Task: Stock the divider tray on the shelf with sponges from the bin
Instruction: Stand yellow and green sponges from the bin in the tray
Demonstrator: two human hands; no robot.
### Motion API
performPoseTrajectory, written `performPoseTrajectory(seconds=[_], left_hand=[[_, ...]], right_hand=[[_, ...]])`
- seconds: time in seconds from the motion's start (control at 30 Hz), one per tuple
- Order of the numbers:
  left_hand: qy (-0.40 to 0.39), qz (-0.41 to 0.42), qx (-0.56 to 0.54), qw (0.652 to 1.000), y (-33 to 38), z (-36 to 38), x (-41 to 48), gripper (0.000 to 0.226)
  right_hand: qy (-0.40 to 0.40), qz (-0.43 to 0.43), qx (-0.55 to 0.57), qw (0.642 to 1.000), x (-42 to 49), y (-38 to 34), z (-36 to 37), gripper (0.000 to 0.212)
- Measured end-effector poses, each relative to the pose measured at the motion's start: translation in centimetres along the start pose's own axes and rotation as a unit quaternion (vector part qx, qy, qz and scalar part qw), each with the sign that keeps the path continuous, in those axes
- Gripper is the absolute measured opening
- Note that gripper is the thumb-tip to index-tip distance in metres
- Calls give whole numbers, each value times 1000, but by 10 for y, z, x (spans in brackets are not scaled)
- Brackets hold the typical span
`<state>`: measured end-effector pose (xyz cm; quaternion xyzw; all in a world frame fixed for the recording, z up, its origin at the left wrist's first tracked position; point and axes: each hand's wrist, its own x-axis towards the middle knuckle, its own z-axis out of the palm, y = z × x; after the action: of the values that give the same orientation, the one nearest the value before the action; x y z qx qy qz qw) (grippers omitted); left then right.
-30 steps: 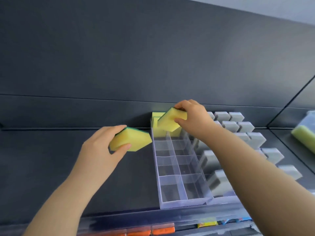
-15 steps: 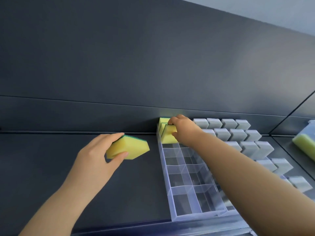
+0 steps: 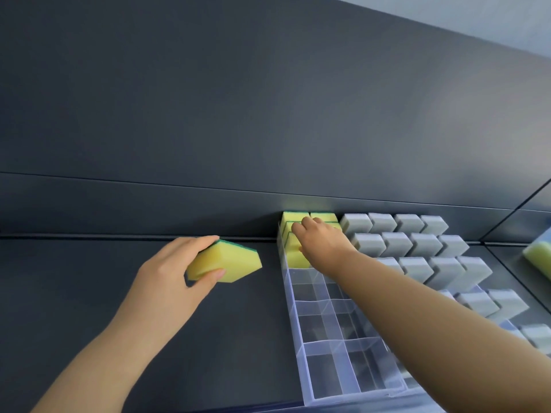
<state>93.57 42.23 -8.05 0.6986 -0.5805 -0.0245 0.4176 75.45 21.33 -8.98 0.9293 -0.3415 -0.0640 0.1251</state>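
Note:
A clear divider tray (image 3: 301, 347) lies on the dark shelf, with its near cells holding nothing. Yellow sponges with green backs (image 3: 323, 217) stand upright in its far cells by the back wall. My right hand (image 3: 325, 242) reaches over the tray and grips another yellow sponge (image 3: 295, 257) standing in the left column, fingers on its top and thumb on its front face. My left hand (image 3: 167, 281) hovers left of the tray and holds a second yellow-and-green sponge (image 3: 226, 262) above the shelf. The bin is out of view.
Rows of grey sponges (image 3: 423, 245) stand upright right of the tray, partly behind my right forearm. A wrapped yellow sponge (image 3: 539, 257) shows at the far right edge. The dark back wall (image 3: 268, 129) rises just behind the tray.
My right hand has brought its sponge down from above the tray into a left-column cell at the back. My left hand with its sponge has stayed nearly still.

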Motion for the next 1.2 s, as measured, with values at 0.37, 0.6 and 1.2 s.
performPoseTrajectory(seconds=[0.37, 0.6, 1.2], left_hand=[[-68, 27, 18, 997, 42, 42, 53, 47], [-157, 52, 44, 985, 63, 79, 85, 48], [-195, 97, 166, 962, 49, 140, 76, 41]], right_hand=[[-113, 15, 274, 955, -12, 34, -20, 46], [-117, 17, 350, 929, -14, 46, -22, 56], [-99, -20, 380, 919, -19, 58, -9, 57]])
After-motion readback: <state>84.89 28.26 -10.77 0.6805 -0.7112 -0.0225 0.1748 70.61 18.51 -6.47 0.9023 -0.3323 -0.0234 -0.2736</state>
